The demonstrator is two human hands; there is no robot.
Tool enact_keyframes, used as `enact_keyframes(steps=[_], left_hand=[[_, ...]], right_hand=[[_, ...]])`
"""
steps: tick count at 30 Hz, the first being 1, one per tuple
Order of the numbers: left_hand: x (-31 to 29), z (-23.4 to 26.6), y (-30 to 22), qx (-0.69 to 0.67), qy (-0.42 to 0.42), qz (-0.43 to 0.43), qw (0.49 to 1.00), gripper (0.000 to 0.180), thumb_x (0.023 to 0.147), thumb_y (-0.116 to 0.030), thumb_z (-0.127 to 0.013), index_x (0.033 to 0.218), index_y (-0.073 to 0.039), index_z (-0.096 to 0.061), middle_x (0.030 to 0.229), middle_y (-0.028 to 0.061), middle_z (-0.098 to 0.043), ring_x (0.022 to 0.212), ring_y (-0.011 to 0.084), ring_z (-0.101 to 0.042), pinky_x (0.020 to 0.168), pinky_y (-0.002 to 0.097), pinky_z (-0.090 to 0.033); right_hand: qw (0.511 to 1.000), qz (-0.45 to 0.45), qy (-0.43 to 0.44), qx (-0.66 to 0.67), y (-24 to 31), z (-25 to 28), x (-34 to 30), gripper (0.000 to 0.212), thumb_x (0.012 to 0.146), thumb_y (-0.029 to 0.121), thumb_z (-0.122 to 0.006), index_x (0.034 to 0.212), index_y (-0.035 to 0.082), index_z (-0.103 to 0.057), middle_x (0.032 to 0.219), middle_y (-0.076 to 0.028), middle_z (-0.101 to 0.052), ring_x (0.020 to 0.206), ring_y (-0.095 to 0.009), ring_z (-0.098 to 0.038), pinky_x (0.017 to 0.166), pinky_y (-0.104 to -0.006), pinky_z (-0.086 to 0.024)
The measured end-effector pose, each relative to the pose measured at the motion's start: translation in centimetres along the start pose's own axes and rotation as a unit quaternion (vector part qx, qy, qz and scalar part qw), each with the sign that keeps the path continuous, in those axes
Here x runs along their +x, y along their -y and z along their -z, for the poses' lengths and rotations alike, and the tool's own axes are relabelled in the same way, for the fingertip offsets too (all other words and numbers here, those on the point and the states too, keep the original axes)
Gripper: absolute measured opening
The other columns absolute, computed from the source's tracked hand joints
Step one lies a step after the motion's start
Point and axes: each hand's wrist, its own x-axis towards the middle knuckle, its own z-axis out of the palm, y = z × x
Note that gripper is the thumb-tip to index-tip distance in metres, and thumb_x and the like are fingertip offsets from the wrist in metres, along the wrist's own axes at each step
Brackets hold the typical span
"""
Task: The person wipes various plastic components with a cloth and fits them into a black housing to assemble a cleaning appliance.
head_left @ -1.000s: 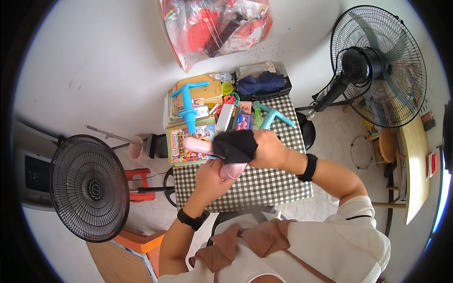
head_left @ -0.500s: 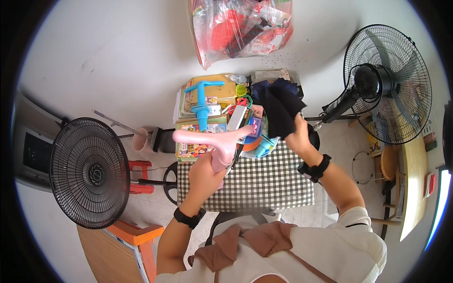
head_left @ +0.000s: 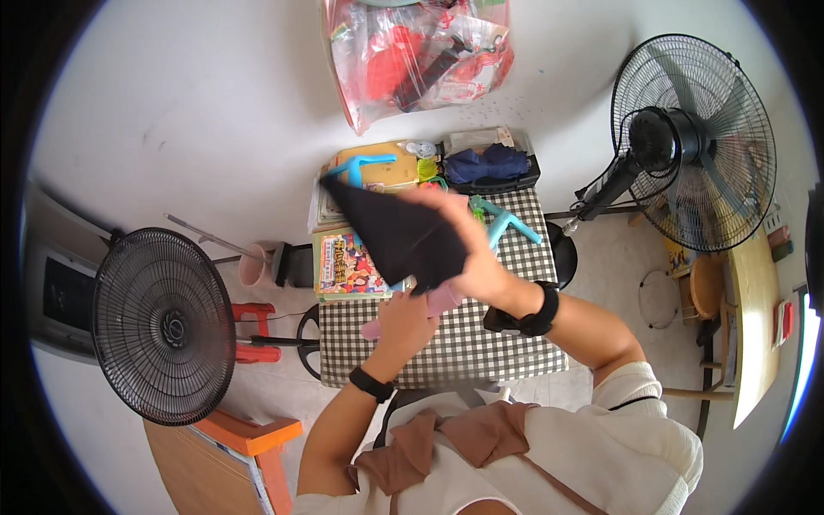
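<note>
My left hand (head_left: 405, 323) is wrapped round the grip of a pink T-shaped tool (head_left: 444, 298) above the near part of the table. A black cloth (head_left: 402, 233) hangs over the tool's upper part and hides its wide head. My right hand (head_left: 472, 253) holds this cloth, its fingers curled over the far edge. Beyond the cloth, a blue T-shaped handle (head_left: 371, 160) lies partly hidden on books. To the right of the cloth rests a light teal angled handle (head_left: 512, 225).
A checkered table (head_left: 506, 330) bears a pile of books (head_left: 348, 266) and a dark blue folded cloth item (head_left: 487, 163). Black fans stand left (head_left: 176, 326) and right (head_left: 665, 142). A clear bag (head_left: 421, 64) hangs on the wall. A red stool (head_left: 257, 330) stands left.
My right hand has brought the black cloth leftward from the table's right side onto the pink tool. My left hand has shifted slightly right and nearer, still holding the tool.
</note>
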Motion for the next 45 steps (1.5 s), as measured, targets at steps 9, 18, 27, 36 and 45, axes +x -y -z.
enact_keyframes(steps=[9,18,27,36,45], left_hand=[[1.4,0.2,2.4,-0.479,0.027,0.094,0.872,0.042,0.081,-0.012,-0.062,0.113,0.007,-0.042,0.106,0.0221,-0.058,0.093,0.0293,-0.062,0.079,0.0360,-0.049],[1.3,0.6,4.1,-0.606,0.003,0.004,0.796,0.045,0.080,-0.011,-0.068,0.122,-0.004,-0.053,0.118,0.0108,-0.058,0.105,0.0172,-0.058,0.088,0.0312,-0.050],[3.6,4.4,0.2,-0.287,-0.100,-0.055,0.951,0.056,0.074,-0.012,-0.066,0.124,0.000,-0.045,0.115,0.0207,-0.046,0.106,0.0338,-0.046,0.087,0.0412,-0.042],[2.2,5.3,-0.3,-0.603,0.140,0.142,0.772,0.060,0.074,-0.016,-0.074,0.122,0.003,-0.041,0.101,0.0135,-0.056,0.092,0.0248,-0.059,0.078,0.0399,-0.050],[1.7,0.6,1.5,-0.398,-0.147,0.165,0.890,0.032,0.072,-0.004,-0.067,0.101,0.001,-0.054,0.085,0.0144,-0.066,0.078,0.0243,-0.065,0.068,0.0338,-0.049]], right_hand=[[0.980,-0.106,-0.098,-0.138,-2.1,2.0,-3.1,0.055,0.080,0.004,-0.064,0.131,0.003,-0.045,0.125,-0.025,-0.044,0.110,-0.035,-0.050,0.094,-0.0365,-0.041],[0.966,-0.073,0.171,-0.182,-4.2,1.5,-6.6,0.075,0.062,-0.011,-0.056,0.131,0.016,-0.051,0.150,-0.027,-0.001,0.136,-0.043,-0.020,0.108,-0.0415,-0.030],[0.984,-0.105,-0.049,-0.138,-4.5,0.1,-3.7,0.037,0.080,0.004,-0.062,0.116,0.010,-0.060,0.112,-0.017,-0.052,0.101,-0.030,-0.052,0.091,-0.0360,-0.043],[0.974,-0.094,-0.187,-0.084,-5.7,1.5,-2.0,0.032,0.081,0.005,-0.063,0.113,0.009,-0.061,0.099,-0.016,-0.056,0.086,-0.027,-0.058,0.076,-0.0324,-0.047],[0.927,-0.099,0.147,-0.330,-2.7,2.8,-5.0,0.051,0.068,0.008,-0.067,0.118,0.014,-0.061,0.079,-0.020,-0.062,0.070,-0.036,-0.062,0.065,-0.0419,-0.051]])
